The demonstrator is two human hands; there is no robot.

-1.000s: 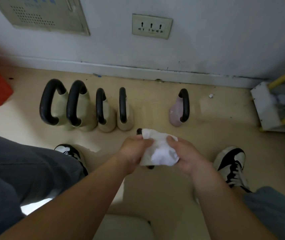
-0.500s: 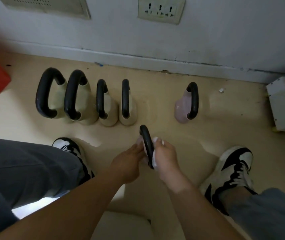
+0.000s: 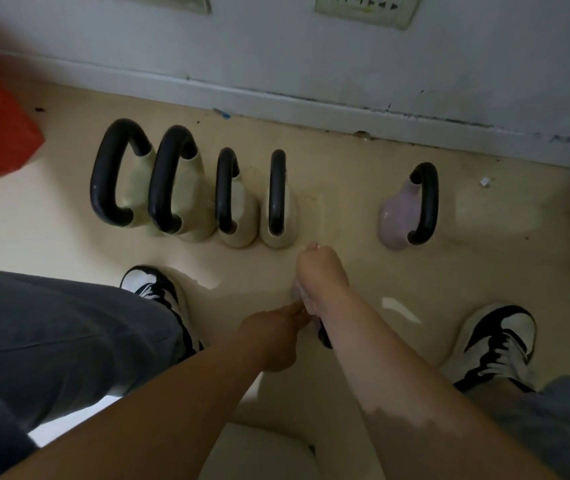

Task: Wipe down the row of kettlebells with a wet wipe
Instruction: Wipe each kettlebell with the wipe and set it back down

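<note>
Beige floor: my right hand clamps soft white wet wipe over a likely heavy, rigid black-handled kettlebell, best gripped by handle; left hand straight-fingered, steadying.

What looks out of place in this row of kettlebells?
A gap sits between the last cream kettlebell and the pink kettlebell. A stray kettlebell stands forward of the row, gripped by the right hand.
</note>
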